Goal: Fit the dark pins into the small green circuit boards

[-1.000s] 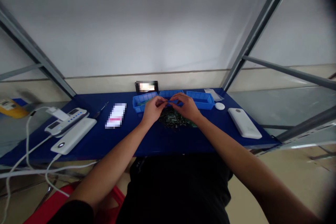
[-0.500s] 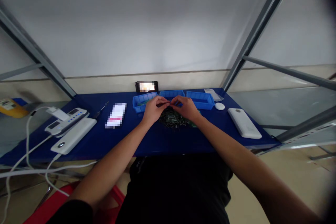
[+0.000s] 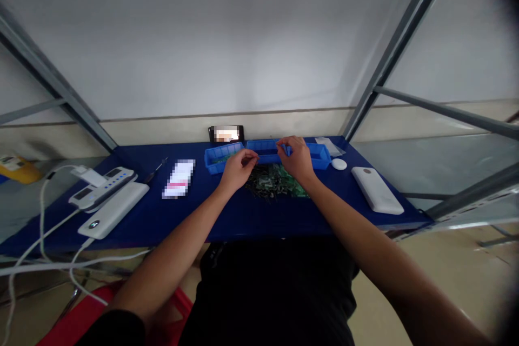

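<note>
My left hand [image 3: 238, 169] is closed in a pinch just in front of the left blue bin [image 3: 211, 161], which has small green pieces in it. What its fingertips hold is too small to make out. Over the front of the middle blue bin [image 3: 265, 144], my right hand [image 3: 297, 158] is raised, thumb and fingertips together; any tiny thing between them cannot be made out. Below both hands lies a pile of thin dark metal-like pieces [image 3: 263, 184] mixed with small green boards [image 3: 298, 188]. The right blue bin [image 3: 322, 157] is partly hidden behind my right hand.
On the blue tabletop [image 3: 243, 221] a phone [image 3: 179, 178], a white power bank [image 3: 113, 211] and a power strip [image 3: 103, 188] lie left. Another phone [image 3: 226, 133] leans at the back. A white disc [image 3: 339, 164] and a second power bank [image 3: 377, 190] lie right.
My hands were together at the fingertips above the pile and are now apart. The right hand has moved up and right toward the bins; the left has shifted only slightly.
</note>
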{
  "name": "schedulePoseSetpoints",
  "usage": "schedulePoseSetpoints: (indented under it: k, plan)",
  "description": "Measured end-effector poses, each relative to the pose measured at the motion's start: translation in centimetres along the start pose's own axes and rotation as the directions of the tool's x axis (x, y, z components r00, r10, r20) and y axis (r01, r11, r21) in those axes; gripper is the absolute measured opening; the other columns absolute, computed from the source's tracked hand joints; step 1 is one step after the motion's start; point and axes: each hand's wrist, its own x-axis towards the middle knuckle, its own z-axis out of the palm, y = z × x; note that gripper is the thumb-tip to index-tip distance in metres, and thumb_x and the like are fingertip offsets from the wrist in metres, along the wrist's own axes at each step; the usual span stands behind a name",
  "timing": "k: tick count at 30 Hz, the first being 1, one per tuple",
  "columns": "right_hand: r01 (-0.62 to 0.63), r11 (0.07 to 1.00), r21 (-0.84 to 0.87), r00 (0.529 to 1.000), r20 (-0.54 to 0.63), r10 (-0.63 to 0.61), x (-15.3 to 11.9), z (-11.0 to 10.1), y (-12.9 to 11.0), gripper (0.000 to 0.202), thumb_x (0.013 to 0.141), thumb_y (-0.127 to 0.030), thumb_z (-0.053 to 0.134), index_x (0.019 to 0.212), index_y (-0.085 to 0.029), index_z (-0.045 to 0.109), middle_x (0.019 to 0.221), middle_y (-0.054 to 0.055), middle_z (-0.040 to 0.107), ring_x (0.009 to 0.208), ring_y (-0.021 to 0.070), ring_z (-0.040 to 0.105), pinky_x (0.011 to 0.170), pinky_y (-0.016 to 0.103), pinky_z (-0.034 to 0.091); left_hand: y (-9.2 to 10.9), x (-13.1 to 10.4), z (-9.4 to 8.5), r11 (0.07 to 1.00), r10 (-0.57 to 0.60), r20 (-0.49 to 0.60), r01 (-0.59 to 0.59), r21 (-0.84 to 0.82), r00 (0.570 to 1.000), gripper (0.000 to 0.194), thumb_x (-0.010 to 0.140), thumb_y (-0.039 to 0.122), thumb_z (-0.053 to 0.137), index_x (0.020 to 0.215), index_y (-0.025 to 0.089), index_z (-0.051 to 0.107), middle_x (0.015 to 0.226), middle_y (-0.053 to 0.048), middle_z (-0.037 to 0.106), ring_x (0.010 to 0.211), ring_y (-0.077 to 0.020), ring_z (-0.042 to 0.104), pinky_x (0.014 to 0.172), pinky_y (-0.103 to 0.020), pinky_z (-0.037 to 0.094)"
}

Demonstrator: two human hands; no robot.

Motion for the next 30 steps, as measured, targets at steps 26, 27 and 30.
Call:
schedulePoseSetpoints:
  k: [26, 27, 30]
  plan:
    - [0.094, 0.996, 0.012, 0.99, 0.106, -0.095, -0.3, 0.6, 0.1, 0.008, 0.094, -0.021, 0.066, 0.096, -0.026, 0.072, 0.097, 0.006, 0.076, 0.097, 0.0271, 0.068, 0.096, 0.047, 0.05, 0.9, -0.9, 0.1, 0.922, 0.215, 0.375, -0.314, 0.226, 0.902, 0.029, 0.084, 0.034, 0.085, 0.109, 0.024, 0.073, 0.101, -0.005, 0.07, 0.089, -0.0211, 0.069, 0.083, -0.036, 0.057]
    - [0.097, 0.995, 0.015, 0.989, 0.107, -0.098, -0.4, 0.6, 0.1, 0.008, 0.094, -0.021, 0.065, 0.097, -0.026, 0.072, 0.097, 0.006, 0.076, 0.096, 0.027, 0.069, 0.095, 0.047, 0.05, 0.9, -0.9, 0.2, 0.925, 0.214, 0.364, -0.307, 0.222, 0.906, 0.03, 0.083, 0.032, 0.086, 0.109, 0.023, 0.073, 0.101, -0.005, 0.07, 0.089, -0.021, 0.069, 0.084, -0.036, 0.057]
    - [0.089, 0.996, 0.011, 0.99, 0.111, -0.089, -0.4, 0.6, 0.1, 0.008, 0.094, -0.023, 0.066, 0.096, -0.026, 0.072, 0.096, 0.006, 0.076, 0.095, 0.0267, 0.069, 0.094, 0.046, 0.052, 0.9, -0.8, 0.2, 0.948, 0.183, 0.335, -0.255, 0.187, 0.924, 0.03, 0.083, 0.029, 0.086, 0.109, 0.024, 0.074, 0.104, -0.006, 0.072, 0.09, -0.0213, 0.07, 0.084, -0.037, 0.058]
